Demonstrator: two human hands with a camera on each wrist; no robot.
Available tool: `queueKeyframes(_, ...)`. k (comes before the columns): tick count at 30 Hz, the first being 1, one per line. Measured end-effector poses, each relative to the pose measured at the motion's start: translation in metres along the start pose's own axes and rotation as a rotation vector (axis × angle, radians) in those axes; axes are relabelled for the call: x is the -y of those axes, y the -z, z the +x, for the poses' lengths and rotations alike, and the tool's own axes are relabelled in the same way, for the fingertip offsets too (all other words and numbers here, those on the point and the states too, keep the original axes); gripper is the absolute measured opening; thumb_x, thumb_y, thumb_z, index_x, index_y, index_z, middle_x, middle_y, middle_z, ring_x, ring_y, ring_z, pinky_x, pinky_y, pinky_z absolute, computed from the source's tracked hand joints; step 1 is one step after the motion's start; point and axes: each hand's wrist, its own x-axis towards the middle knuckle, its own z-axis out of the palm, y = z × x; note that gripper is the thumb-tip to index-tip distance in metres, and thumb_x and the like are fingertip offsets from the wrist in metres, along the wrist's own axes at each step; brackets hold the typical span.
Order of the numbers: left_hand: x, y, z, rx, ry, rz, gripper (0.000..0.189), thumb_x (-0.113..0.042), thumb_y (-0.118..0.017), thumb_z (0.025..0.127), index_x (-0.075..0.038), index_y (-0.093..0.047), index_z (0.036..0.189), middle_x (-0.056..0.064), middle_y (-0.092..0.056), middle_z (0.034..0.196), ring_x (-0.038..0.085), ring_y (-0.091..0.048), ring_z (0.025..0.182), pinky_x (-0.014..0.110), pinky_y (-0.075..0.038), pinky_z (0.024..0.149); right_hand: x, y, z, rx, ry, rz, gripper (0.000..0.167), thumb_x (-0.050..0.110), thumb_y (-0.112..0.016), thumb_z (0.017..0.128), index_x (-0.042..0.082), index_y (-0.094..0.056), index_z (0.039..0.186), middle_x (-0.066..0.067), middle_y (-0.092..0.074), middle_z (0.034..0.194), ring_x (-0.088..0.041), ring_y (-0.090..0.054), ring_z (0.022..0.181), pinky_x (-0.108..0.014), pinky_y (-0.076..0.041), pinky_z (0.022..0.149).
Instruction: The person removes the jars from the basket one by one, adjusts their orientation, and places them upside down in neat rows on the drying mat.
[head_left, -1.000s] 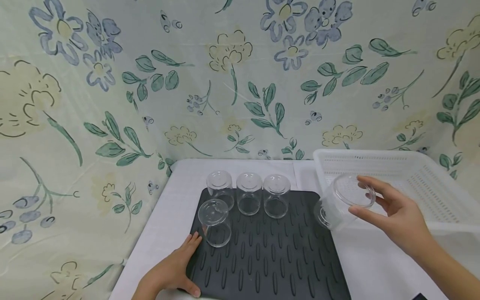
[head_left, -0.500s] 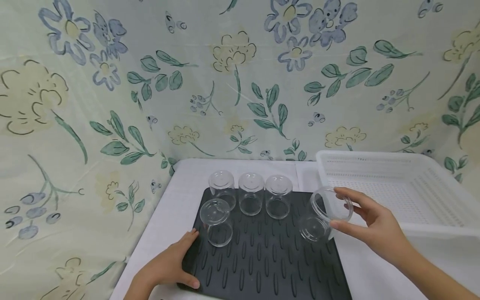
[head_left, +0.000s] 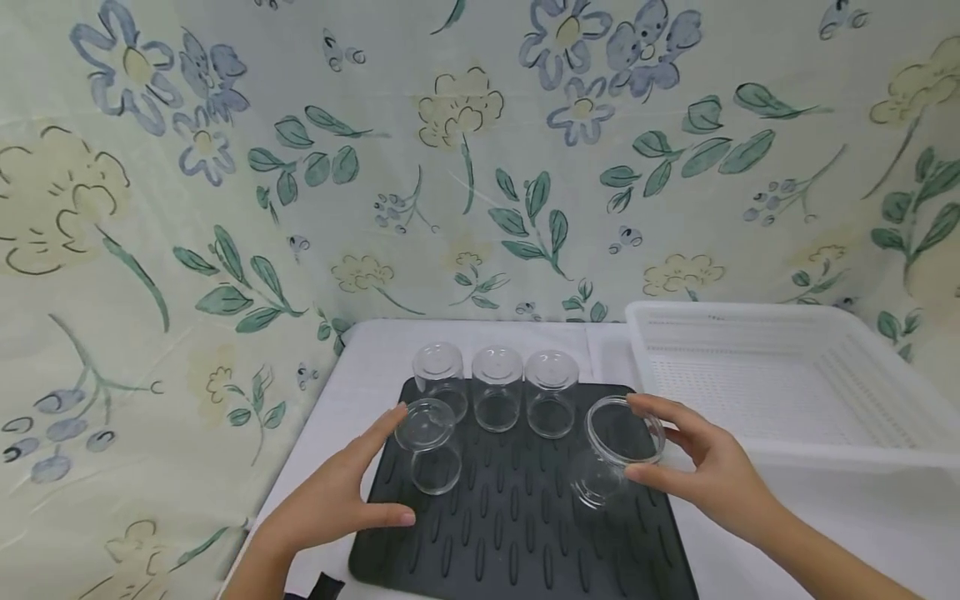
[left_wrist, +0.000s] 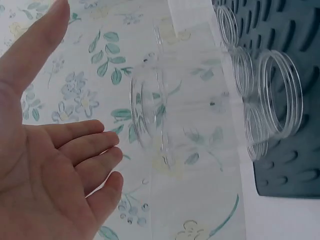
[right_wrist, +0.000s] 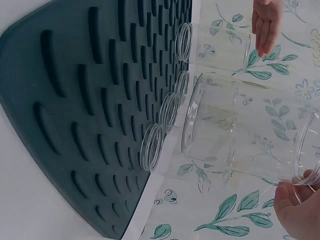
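My right hand (head_left: 708, 467) pinches a clear glass tumbler (head_left: 609, 458) near its ringed end, fingers on the far side and thumb on the near side. The tumbler leans over the right part of the black ridged mat (head_left: 525, 533). Beside a second tumbler (head_left: 431, 450) at the mat's left, my left hand (head_left: 337, 492) is spread with thumb apart; in the head view its fingertips overlap that tumbler's top edge. The left wrist view shows the palm (left_wrist: 55, 175) facing up with nothing in it.
Behind stand three more clear tumblers in a row, the middle one (head_left: 498, 392) among them, at the mat's back edge. A white perforated plastic basket (head_left: 780, 454) sits at the right on the white tabletop (head_left: 367, 354). A floral cloth (head_left: 450, 192) hangs behind.
My right hand has carried its tumbler left from beside the basket to over the mat. My left hand has lifted from the mat's left edge toward the front-left tumbler.
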Motion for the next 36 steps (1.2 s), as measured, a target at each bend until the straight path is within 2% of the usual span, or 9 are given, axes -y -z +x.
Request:
queueKeyframes(7,-0.033,-0.02,0.015,0.011,-0.148,-0.089,0.099,-0.046,-0.078,0.08,-0.039,-0.015,0.156,-0.011,-0.018,0.16,0.022,-0.022,0.145,0.061,-0.032,0.106,0.002,-0.01,-0.001,0.03,0.037,0.045,0.071,-0.001,-0.08,0.077,0.009,-0.051,0.141,0.003,-0.052,0.14,0.001,-0.045,0.125,-0.01,-0.037,0.096)
queueKeyframes(13,-0.048,-0.039,0.033,0.041,-0.217,-0.126,0.094,-0.043,-0.077,0.082,-0.044,-0.017,0.154,-0.018,-0.021,0.158,0.016,-0.025,0.144,0.058,-0.032,0.107,0.006,-0.021,-0.001,0.049,0.043,0.072,0.072,0.002,-0.081,0.076,0.013,-0.052,0.141,-0.003,-0.052,0.141,0.001,-0.044,0.126,-0.011,-0.038,0.097)
queueKeyframes(19,-0.057,-0.059,0.05,0.085,-0.262,-0.177,0.088,-0.041,-0.077,0.084,-0.044,-0.021,0.153,-0.018,-0.026,0.156,0.013,-0.028,0.142,0.058,-0.033,0.106,0.008,-0.031,0.0,0.062,0.05,0.056,0.072,0.006,-0.084,0.075,0.018,-0.053,0.14,-0.003,-0.053,0.138,-0.001,-0.047,0.124,-0.014,-0.04,0.096)
queueKeyframes(25,-0.064,-0.075,0.064,0.128,-0.292,-0.199,0.089,-0.04,-0.078,0.083,-0.036,-0.023,0.154,-0.013,-0.028,0.155,0.017,-0.03,0.142,0.057,-0.034,0.105,0.005,-0.039,0.0,0.079,0.063,0.034,0.072,0.01,-0.085,0.075,0.017,-0.054,0.139,-0.002,-0.053,0.138,-0.001,-0.045,0.126,-0.016,-0.041,0.097)
queueKeyframes(31,-0.07,-0.081,0.072,0.17,-0.281,-0.214,0.09,-0.039,-0.079,0.082,-0.035,-0.025,0.153,-0.012,-0.029,0.155,0.016,-0.03,0.141,0.056,-0.034,0.106,0.004,-0.045,-0.001,0.092,0.075,0.057,0.071,0.009,-0.085,0.074,0.017,-0.055,0.138,-0.005,-0.054,0.137,-0.002,-0.046,0.125,-0.018,-0.043,0.094)
queueKeyframes(36,-0.072,-0.082,0.074,0.168,-0.301,-0.22,0.087,-0.039,-0.079,0.082,-0.034,-0.029,0.152,-0.013,-0.033,0.153,0.014,-0.034,0.139,0.052,-0.036,0.107,0.004,-0.047,0.0,0.097,0.069,0.056,0.071,0.01,-0.085,0.074,0.017,-0.055,0.138,-0.005,-0.055,0.136,-0.003,-0.046,0.125,-0.022,-0.045,0.094)
